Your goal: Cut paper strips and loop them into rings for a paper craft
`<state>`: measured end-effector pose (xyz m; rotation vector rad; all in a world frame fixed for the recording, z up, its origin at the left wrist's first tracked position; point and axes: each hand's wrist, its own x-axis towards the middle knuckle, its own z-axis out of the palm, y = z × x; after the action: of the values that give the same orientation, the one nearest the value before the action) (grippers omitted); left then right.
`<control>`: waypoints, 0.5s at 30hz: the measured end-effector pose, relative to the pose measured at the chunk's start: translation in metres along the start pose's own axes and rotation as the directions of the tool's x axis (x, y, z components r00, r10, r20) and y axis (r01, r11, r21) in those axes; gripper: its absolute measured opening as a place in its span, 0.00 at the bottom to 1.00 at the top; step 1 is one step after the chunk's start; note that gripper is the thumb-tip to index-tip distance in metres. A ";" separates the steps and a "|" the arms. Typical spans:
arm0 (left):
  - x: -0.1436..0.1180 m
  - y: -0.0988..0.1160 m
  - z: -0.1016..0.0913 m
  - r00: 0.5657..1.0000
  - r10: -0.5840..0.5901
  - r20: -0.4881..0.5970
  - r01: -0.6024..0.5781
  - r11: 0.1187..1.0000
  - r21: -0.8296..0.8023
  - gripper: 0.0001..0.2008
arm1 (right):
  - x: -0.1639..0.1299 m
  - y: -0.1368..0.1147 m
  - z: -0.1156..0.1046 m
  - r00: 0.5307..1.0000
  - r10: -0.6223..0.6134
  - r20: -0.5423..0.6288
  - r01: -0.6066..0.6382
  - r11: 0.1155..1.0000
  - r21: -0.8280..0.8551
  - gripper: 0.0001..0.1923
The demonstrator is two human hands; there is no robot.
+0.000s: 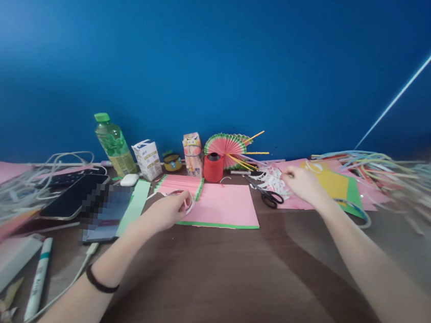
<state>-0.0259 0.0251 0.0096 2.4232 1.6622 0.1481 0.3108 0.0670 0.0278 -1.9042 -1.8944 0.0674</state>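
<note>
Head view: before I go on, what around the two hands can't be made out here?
- Left hand: holds a white ring-shaped thing, mostly covered by the fingers; can't tell what it is.
- Right hand: fingertips at the white paper scraps; whether they pinch anything is too small to tell.
- Phone screen: pixelated.
- Coloured strips, right edge: motion-blurred.

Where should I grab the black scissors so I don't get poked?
Take the scissors by the black loop handles, the end nearer you. They lie flat on the table, blades pointing away to the upper left, so come from above on the near side. The right hand is just beside them; the left hand holds a tape roll.
</note>
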 end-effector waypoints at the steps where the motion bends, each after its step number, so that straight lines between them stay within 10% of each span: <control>1: -0.001 -0.001 -0.002 0.999 -0.031 0.017 0.031 0.999 0.011 0.07 | 0.001 0.002 0.001 1.000 0.005 0.002 -0.005 1.000 -0.017 0.09; 8: -0.002 -0.011 -0.013 0.983 -0.183 -0.027 0.185 0.965 0.185 0.07 | 0.002 0.009 0.002 0.999 0.033 0.019 -0.032 0.997 -0.064 0.10; 15: -0.003 -0.006 -0.012 0.996 -0.064 -0.067 0.080 0.955 0.286 0.11 | 0.000 0.006 0.000 0.997 0.069 0.022 -0.067 0.992 -0.103 0.12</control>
<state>-0.0344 0.0258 0.0203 2.5796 1.9146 -0.0411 0.3169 0.0674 0.0261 -2.0452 -1.8822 0.0156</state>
